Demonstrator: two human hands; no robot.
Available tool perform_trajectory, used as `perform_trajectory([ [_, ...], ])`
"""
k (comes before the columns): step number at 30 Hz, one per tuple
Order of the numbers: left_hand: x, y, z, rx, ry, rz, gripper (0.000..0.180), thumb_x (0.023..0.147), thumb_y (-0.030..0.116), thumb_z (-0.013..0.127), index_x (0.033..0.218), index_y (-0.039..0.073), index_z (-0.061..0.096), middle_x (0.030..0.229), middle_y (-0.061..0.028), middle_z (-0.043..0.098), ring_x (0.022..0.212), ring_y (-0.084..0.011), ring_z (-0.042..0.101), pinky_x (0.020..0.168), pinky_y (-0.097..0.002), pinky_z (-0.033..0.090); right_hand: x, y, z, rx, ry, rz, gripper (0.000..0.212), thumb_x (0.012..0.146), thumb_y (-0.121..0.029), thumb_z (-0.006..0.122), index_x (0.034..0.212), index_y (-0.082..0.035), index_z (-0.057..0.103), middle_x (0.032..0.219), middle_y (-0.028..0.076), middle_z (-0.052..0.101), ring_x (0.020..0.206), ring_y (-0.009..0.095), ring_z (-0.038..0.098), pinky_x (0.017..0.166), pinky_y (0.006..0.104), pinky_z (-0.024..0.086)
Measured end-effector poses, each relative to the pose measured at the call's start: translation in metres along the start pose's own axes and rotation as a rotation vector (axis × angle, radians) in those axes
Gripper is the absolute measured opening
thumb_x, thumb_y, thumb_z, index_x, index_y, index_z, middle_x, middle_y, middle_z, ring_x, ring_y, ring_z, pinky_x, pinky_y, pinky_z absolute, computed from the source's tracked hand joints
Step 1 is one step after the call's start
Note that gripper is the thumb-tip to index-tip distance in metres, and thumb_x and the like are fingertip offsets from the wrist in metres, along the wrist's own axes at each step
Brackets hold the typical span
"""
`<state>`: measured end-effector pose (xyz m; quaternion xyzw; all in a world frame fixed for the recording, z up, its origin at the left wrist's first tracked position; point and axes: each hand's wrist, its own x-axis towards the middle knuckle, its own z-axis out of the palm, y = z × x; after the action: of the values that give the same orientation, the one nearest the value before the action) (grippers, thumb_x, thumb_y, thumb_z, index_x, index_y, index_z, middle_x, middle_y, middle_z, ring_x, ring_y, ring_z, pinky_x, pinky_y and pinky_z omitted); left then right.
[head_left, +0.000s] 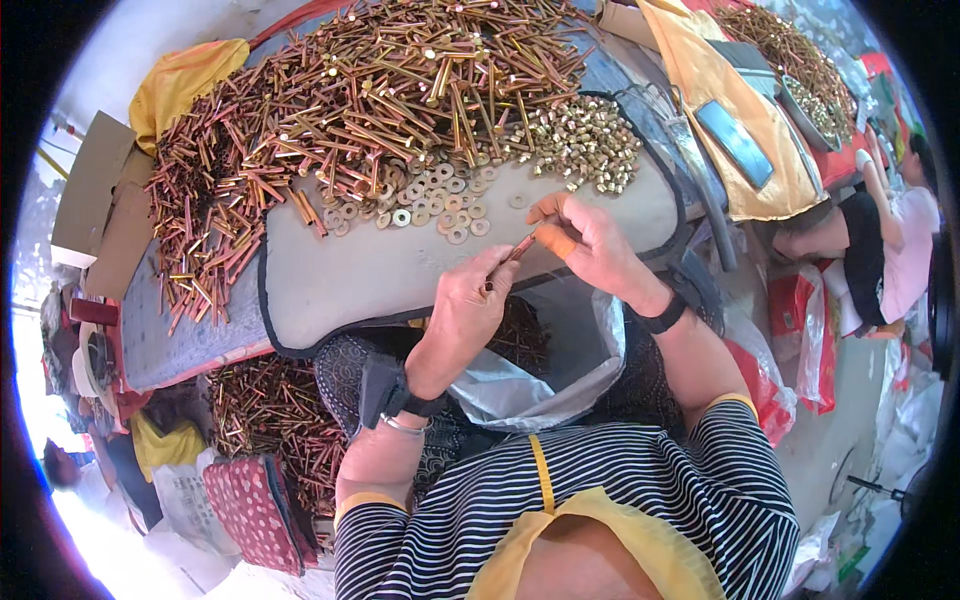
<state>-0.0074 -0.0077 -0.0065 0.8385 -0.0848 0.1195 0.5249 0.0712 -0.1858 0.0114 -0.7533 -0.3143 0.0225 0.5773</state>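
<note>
I see a grey table (400, 275) past my fingers. A big heap of bolts (350, 100), flat washers (440, 200) and nuts (585, 145) lie on it.

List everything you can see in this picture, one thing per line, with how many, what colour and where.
bolts: a heap too many to count, copper and brass, far side of the work board
washers: a few dozen, silver, on the board in front of the heap
nuts: a pile, brass, right of the washers
work board: one, grey with dark edge, across the lap
plastic bag: one, clear, below the hands
phone: one, dark, on yellow cloth upper right
another person: one, pink top, right edge
left hand: holds one bolt by its lower end
right hand: orange fingertip cover, at the bolt's upper end
</note>
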Motion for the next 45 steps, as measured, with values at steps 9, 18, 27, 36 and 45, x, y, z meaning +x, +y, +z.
perform_trajectory([
  [9, 0.002, 0.014, -0.023, -1.067, -0.489, -0.745, 0.019, 0.095, 0.019, 0.057, 0.104, 0.004, 0.064, 0.066, 0.0061, 0.043, 0.053, -0.0008, 0.033, 0.044, -0.0166, 0.023, 0.003, -0.009, -0.024, -0.099, -0.213, -0.327, 0.011, 0.087, -0.005, 0.061, 0.097, -0.002, 0.061, 0.081, 0.009, 0.06, 0.074, 0.025, 0.059, 0.066, 0.0316, 0.046],
  [18, -0.002, 0.0, -0.001, -0.022, -0.063, 0.129, 0.015, 0.092, 0.01, 0.059, 0.102, -0.001, 0.063, 0.069, 0.004, 0.054, 0.057, -0.0095, 0.048, 0.052, -0.0244, 0.04, -0.002, -0.004, -0.011, -0.362, -0.124, -0.192, 0.014, 0.088, -0.016, 0.063, 0.087, -0.001, 0.063, 0.068, 0.01, 0.054, 0.064, 0.019, 0.054, 0.055, 0.0311, 0.041],
  [27, 0.001, -0.005, -0.003, -0.21, -0.094, -0.206, 0.021, 0.092, 0.011, 0.059, 0.11, 0.0, 0.063, 0.084, 0.0031, 0.062, 0.077, -0.0051, 0.053, 0.07, -0.0202, 0.045, -0.005, -0.001, 0.001, 0.316, 0.076, 0.177, 0.034, 0.093, -0.036, 0.058, 0.084, -0.003, 0.062, 0.067, -0.005, 0.049, 0.064, 0.006, 0.044, 0.055, 0.0239, 0.035],
  [36, 0.005, -0.002, -0.006, -0.275, -0.148, -0.225, 0.018, 0.094, 0.015, 0.058, 0.105, 0.002, 0.064, 0.074, 0.0077, 0.052, 0.065, -0.0015, 0.042, 0.056, -0.0181, 0.035, -0.005, 0.006, -0.003, 0.107, 0.14, 0.049, 0.023, 0.091, -0.025, 0.063, 0.09, -0.002, 0.059, 0.075, -0.002, 0.052, 0.065, 0.006, 0.045, 0.058, 0.0217, 0.038],
  [45, 0.004, -0.004, -0.004, -0.441, -0.214, -0.311, 0.018, 0.095, 0.017, 0.056, 0.104, 0.004, 0.064, 0.071, 0.0087, 0.05, 0.061, -0.0002, 0.039, 0.053, -0.0172, 0.031, -0.005, 0.007, -0.012, 0.09, 0.051, 0.06, 0.021, 0.091, -0.022, 0.062, 0.093, -0.001, 0.061, 0.074, -0.001, 0.054, 0.069, 0.006, 0.048, 0.062, 0.0231, 0.041],
])
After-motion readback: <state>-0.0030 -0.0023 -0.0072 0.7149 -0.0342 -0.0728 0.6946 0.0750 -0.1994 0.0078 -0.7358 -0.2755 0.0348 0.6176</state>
